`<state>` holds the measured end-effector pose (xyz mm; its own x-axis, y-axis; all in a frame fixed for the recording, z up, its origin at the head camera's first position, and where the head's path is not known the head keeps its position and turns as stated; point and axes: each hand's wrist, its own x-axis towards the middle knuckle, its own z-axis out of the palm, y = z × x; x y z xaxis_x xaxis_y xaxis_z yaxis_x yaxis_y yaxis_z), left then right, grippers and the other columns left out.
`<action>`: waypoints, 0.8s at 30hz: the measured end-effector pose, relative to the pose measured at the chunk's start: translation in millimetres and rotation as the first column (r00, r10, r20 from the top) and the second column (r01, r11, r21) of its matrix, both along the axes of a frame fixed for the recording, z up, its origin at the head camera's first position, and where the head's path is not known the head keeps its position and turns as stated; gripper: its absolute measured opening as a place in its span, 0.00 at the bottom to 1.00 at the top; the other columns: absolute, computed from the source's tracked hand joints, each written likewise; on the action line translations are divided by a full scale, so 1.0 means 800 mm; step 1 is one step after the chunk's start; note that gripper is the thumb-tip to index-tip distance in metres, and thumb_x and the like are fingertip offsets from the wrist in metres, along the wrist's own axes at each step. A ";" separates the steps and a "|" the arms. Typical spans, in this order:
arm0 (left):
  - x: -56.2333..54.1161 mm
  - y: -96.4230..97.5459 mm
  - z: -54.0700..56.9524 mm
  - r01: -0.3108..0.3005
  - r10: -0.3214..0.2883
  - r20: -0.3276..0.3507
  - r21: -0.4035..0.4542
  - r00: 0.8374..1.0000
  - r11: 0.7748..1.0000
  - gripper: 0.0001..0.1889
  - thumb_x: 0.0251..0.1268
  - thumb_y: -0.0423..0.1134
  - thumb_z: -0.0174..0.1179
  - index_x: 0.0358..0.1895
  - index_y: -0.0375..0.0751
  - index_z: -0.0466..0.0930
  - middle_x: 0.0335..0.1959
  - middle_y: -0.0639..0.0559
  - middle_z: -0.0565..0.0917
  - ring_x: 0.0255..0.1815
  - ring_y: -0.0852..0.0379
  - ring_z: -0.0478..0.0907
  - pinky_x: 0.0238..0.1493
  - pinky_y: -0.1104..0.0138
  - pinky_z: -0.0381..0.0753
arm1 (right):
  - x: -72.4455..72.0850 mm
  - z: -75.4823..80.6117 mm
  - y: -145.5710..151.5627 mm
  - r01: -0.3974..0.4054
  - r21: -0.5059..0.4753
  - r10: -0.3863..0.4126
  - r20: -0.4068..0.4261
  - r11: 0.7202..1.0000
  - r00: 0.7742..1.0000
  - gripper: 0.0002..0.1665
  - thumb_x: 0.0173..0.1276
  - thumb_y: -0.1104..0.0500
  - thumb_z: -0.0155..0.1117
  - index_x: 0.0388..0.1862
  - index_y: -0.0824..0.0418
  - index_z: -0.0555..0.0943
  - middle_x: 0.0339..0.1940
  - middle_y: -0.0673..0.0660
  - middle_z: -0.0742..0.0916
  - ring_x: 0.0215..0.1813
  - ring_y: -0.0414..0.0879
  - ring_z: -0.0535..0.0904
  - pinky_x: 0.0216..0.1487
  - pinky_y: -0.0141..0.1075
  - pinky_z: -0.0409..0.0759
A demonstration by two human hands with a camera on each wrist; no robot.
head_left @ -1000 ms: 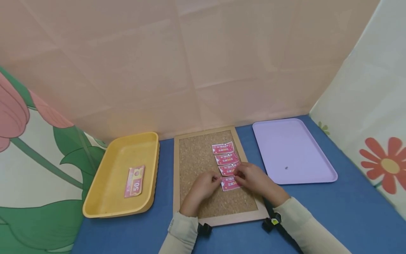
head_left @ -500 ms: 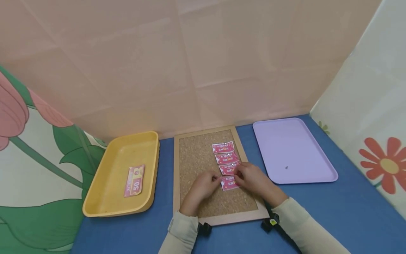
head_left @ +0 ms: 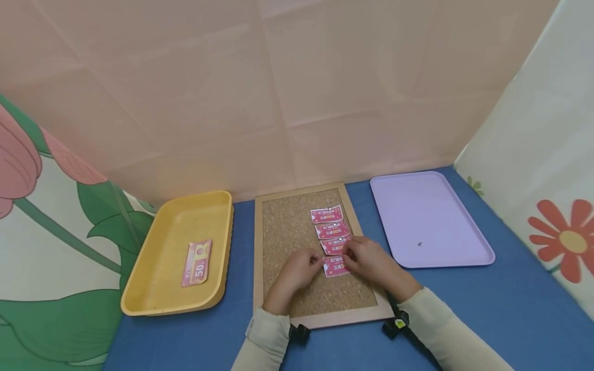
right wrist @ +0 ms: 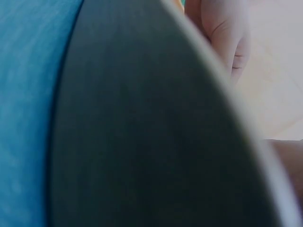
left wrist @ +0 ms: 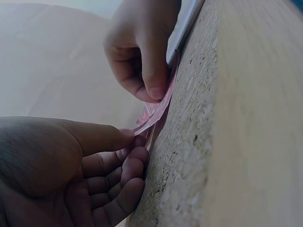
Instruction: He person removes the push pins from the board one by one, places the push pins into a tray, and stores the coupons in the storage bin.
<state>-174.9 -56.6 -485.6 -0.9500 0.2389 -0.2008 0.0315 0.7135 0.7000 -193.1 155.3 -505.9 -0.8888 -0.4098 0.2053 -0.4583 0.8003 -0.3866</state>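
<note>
On the cork board [head_left: 283,221], a pink coupon [head_left: 333,267] lies lowest in a column of several similar coupons [head_left: 326,214]. My left hand [head_left: 299,268] pinches its left end between thumb and forefinger, the other fingers curled against the cork. At its upper right, my right hand [head_left: 373,263] pinches with thumb and forefinger, covering that part. The left wrist view has the held coupon [left wrist: 166,101] bowed slightly off the cork. Small shiny dots sit at the tops of the upper coupons. Whether a tack is between the right fingertips is hidden. The right wrist view shows mostly the board's frame [right wrist: 142,118].
Left of the board stands a yellow tray [head_left: 162,242] holding pink-and-yellow coupons [head_left: 197,263]. A lilac tray [head_left: 431,216] lies to the right, with one tiny dark item [head_left: 419,244] on it. Blue cloth [head_left: 464,299] covers the table, and a pinkish sheet [head_left: 287,93] rises behind.
Almost nothing differs. Both hands keep their places at the lowest coupon; the view has shifted very slightly.
</note>
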 end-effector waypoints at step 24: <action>-0.001 -0.001 0.000 0.009 -0.009 -0.011 -0.008 1.000 1.000 0.11 0.71 0.45 0.58 0.30 0.47 0.81 0.21 0.55 0.76 0.21 0.59 0.70 0.22 0.66 0.70 | -0.002 -0.006 0.002 -0.024 -0.005 0.023 -0.027 1.000 0.999 0.04 0.61 0.55 0.68 0.31 0.53 0.82 0.26 0.43 0.78 0.29 0.36 0.71 0.30 0.30 0.74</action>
